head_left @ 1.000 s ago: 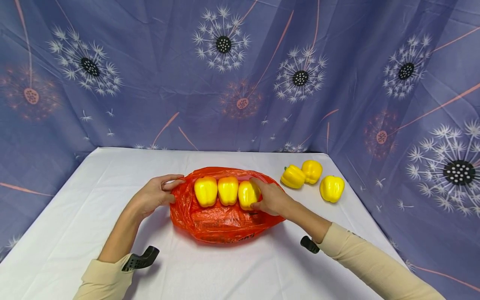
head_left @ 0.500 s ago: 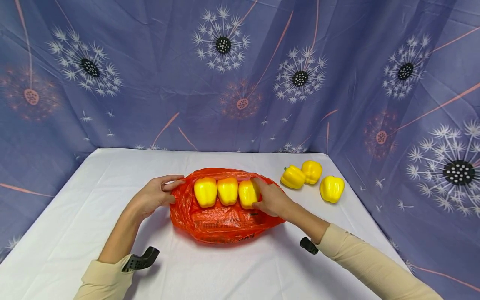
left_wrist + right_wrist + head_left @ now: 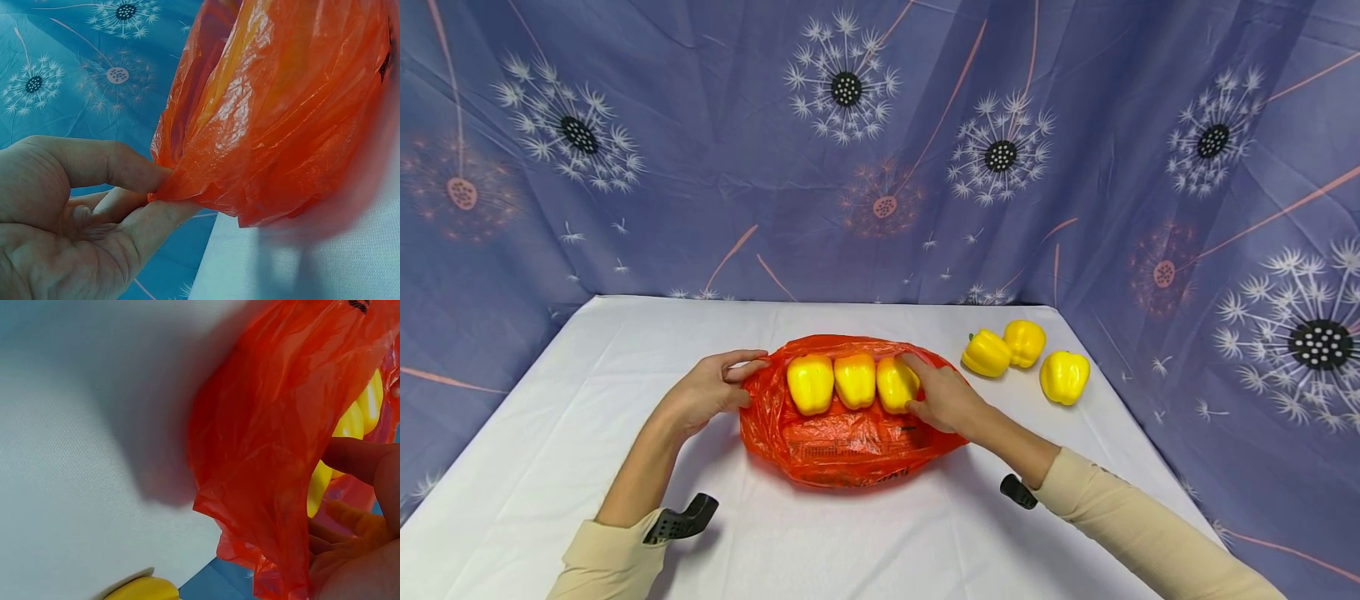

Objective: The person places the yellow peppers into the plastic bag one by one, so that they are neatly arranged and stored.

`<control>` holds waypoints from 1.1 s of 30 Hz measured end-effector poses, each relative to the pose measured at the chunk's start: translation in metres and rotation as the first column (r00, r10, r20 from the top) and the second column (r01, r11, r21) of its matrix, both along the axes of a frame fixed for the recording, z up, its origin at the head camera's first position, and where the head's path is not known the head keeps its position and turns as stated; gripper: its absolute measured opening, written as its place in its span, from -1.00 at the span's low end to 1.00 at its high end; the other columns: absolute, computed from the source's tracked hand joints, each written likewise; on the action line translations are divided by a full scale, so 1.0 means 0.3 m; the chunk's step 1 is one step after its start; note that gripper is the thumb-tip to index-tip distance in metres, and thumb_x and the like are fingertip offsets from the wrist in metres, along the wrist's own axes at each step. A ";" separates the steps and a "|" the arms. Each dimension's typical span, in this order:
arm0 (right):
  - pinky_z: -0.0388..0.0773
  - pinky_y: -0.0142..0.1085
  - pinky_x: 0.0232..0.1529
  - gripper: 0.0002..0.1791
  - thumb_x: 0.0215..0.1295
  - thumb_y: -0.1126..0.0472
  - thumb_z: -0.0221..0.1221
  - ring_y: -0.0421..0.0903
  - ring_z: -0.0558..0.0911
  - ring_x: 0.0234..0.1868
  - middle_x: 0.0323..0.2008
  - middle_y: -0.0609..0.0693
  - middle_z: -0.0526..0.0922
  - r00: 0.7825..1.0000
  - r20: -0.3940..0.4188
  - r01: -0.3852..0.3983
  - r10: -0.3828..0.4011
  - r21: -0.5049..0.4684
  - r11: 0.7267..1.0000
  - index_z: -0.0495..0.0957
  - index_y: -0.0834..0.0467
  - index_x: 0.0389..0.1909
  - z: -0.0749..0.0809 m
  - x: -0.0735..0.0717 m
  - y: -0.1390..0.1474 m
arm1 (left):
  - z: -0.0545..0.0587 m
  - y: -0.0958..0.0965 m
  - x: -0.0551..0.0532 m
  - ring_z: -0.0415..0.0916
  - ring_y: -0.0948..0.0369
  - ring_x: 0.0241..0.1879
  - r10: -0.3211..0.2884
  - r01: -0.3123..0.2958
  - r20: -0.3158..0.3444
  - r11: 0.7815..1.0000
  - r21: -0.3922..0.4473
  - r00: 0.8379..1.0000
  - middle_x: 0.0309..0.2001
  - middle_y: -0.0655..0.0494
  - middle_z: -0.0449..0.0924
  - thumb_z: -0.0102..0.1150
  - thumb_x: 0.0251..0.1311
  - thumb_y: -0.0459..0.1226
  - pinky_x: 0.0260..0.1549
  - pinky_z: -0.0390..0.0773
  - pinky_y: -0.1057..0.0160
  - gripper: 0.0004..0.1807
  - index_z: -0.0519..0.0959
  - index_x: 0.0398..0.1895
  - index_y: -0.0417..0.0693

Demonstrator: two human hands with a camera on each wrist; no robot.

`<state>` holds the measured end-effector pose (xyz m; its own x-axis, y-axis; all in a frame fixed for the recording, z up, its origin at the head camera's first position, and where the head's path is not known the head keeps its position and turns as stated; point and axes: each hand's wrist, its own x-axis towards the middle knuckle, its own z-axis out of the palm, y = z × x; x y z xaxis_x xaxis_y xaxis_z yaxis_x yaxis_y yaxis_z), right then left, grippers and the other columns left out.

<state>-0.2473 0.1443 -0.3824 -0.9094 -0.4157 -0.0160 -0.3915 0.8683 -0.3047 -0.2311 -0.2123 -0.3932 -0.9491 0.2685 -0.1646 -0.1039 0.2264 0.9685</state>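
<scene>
A red plastic bag [image 3: 850, 458] sits on the white-covered table with its mouth spread wide. Three yellow bell peppers stand in a row inside: a left pepper [image 3: 811, 385], a middle pepper [image 3: 855, 382] and a right pepper [image 3: 895, 387]. My left hand [image 3: 711, 387] pinches the bag's left rim between thumb and finger, as the left wrist view shows up close. Reaching in over the right rim, my right hand [image 3: 946, 396] holds the right pepper, thumb on its near side and fingers toward its far side. The bag hides part of that hand in the right wrist view.
Outside the bag at the back right lie three more yellow peppers: a tilted pepper [image 3: 987, 354], one touching pepper [image 3: 1024, 342] and a separate pepper [image 3: 1065, 377]. A blue dandelion-print curtain [image 3: 700, 150] hangs behind the table [image 3: 760, 550] and along its sides.
The right pepper has shifted very slightly back and toward the middle one, under my right hand. My left hand stays at the bag's rim.
</scene>
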 end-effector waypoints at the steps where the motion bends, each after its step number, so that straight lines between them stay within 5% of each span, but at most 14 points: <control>1: 0.54 -0.18 -0.27 -0.25 0.21 0.20 0.38 -0.07 0.47 -0.51 -0.60 -0.06 0.49 1.000 0.003 -0.005 0.005 -0.001 1.000 0.33 0.05 0.42 0.002 0.001 0.000 | 0.000 -0.001 0.000 0.53 0.25 0.11 -0.003 0.003 -0.003 1.000 -0.002 1.000 0.42 -0.28 0.35 0.05 -0.01 -0.61 -0.31 0.65 0.32 -0.12 0.18 0.53 -0.31; 9: 0.49 -0.22 -0.37 -0.45 0.21 0.18 0.40 -0.07 0.47 -0.50 -0.59 -0.05 0.50 1.000 0.019 -0.020 0.020 0.007 1.000 0.45 0.02 0.21 0.009 0.014 -0.002 | 0.000 0.000 0.000 0.53 0.22 0.14 0.004 -0.004 -0.004 1.000 -0.018 1.000 0.42 -0.26 0.36 0.05 -0.01 -0.60 -0.26 0.67 0.30 -0.13 0.20 0.52 -0.29; 16: 0.63 -0.03 -0.10 -0.37 0.17 0.19 0.42 0.02 0.58 -0.34 -0.38 0.08 0.68 0.999 0.035 0.001 -0.002 0.018 1.000 0.42 0.00 0.26 0.002 0.019 -0.001 | -0.004 0.000 -0.003 0.54 0.27 0.07 0.002 -0.002 -0.006 1.000 -0.017 1.000 0.41 -0.27 0.37 0.04 -0.02 -0.61 -0.32 0.65 0.32 -0.12 0.20 0.52 -0.30; 27: 0.59 -0.10 -0.17 -0.32 0.18 0.18 0.42 -0.03 0.50 -0.41 -0.54 -0.04 0.55 0.998 0.056 0.006 -0.008 0.037 0.999 0.40 -0.04 0.32 0.002 0.012 -0.004 | -0.003 0.002 0.002 0.52 0.24 0.12 -0.006 0.006 -0.015 1.000 0.002 1.000 0.42 -0.27 0.35 0.07 0.01 -0.60 -0.31 0.66 0.31 -0.12 0.18 0.53 -0.31; 33: 0.63 -0.01 0.01 -0.32 0.18 0.20 0.41 0.05 0.62 -0.27 -0.26 0.12 0.73 0.999 0.036 -0.017 0.017 0.005 1.000 0.41 0.04 0.34 0.036 0.011 0.000 | -0.004 0.000 0.002 0.52 0.24 0.12 -0.005 0.005 -0.019 1.000 -0.005 1.000 0.42 -0.28 0.36 0.07 -0.01 -0.60 -0.31 0.65 0.31 -0.12 0.19 0.52 -0.32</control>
<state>-0.2440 0.1443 -0.3717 -0.9009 -0.4310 -0.0507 -0.3951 0.8630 -0.3147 -0.2305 -0.2124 -0.3943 -0.9508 0.2723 -0.1481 -0.0845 0.2319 0.9691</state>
